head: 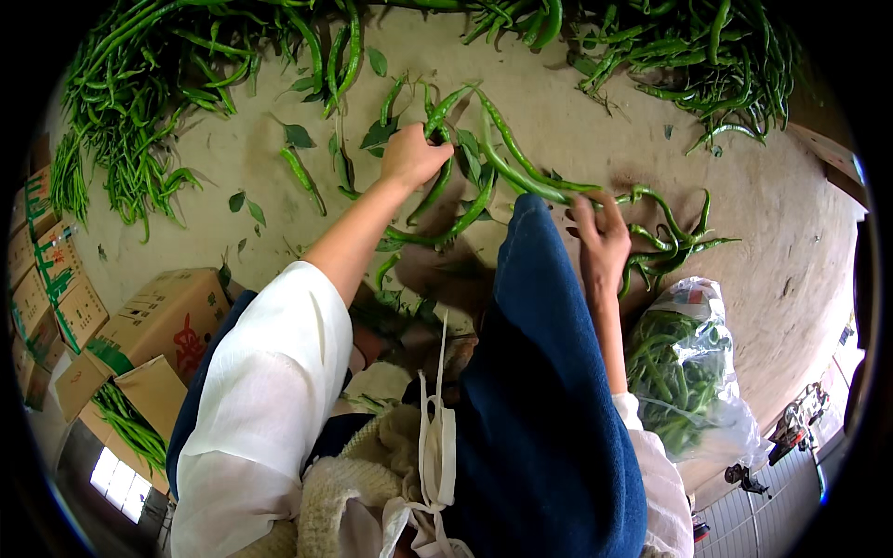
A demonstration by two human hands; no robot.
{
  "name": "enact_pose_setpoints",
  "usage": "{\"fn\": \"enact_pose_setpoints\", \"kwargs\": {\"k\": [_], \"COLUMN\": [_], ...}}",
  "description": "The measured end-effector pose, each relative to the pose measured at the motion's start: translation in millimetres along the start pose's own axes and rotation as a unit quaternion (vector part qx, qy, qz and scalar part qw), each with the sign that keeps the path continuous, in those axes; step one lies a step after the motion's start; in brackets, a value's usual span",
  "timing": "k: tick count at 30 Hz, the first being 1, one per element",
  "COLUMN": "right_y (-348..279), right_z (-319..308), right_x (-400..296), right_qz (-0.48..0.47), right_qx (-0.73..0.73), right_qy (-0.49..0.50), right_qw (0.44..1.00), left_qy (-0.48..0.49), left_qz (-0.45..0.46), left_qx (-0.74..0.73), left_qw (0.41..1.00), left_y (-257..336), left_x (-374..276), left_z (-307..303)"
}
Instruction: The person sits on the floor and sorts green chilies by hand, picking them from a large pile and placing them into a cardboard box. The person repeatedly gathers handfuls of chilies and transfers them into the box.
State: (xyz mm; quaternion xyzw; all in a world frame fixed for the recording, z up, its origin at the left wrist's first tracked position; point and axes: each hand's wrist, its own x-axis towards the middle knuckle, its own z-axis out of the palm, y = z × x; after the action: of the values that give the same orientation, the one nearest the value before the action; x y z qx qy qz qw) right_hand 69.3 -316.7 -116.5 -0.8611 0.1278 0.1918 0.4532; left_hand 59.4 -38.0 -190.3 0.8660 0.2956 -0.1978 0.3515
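Note:
My left hand (415, 159) is closed around a long green chili pepper (446, 104) just above the floor. More peppers curve beneath it, among them a bent one (464, 222) lying near loose green leaves (471, 155). To the right, beside my knee, my right hand (603, 234) grips the ends of long green peppers (534, 183) that stretch up and left; its fingers are slightly blurred. Directly beyond that hand lies a small heap of curled peppers (673, 240). A single pepper (304, 180) rests on the floor left of my left hand.
Large pepper piles lie at the far left (125, 118) and far right (711, 63). A clear plastic bag of peppers (680, 376) stands at right. An open cardboard box (164, 314) holds peppers at left, near stacked cartons (59, 258). Leaves (249, 208) litter the concrete floor (788, 209).

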Motion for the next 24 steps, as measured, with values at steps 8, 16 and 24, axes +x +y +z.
{"fn": "enact_pose_setpoints", "kwargs": {"k": [8, 16, 24], "right_y": [-15.4, 4.0, -5.6], "right_z": [-6.5, 59.3, 88.7], "right_x": [23.0, 40.7, 51.3], "right_qz": [-0.058, -0.123, -0.120], "right_qx": [0.143, -0.154, -0.178], "right_qy": [-0.084, 0.019, 0.014], "right_qw": [0.984, 0.980, 0.977], "left_qy": [-0.068, -0.079, -0.143], "left_qz": [0.075, 0.109, -0.007], "left_qx": [0.127, 0.164, -0.106], "left_qw": [0.987, 0.977, 0.984], "left_y": [12.8, -31.2, 20.8], "left_x": [-53.6, -105.4, -45.7], "left_z": [-21.9, 34.1, -49.8]}}
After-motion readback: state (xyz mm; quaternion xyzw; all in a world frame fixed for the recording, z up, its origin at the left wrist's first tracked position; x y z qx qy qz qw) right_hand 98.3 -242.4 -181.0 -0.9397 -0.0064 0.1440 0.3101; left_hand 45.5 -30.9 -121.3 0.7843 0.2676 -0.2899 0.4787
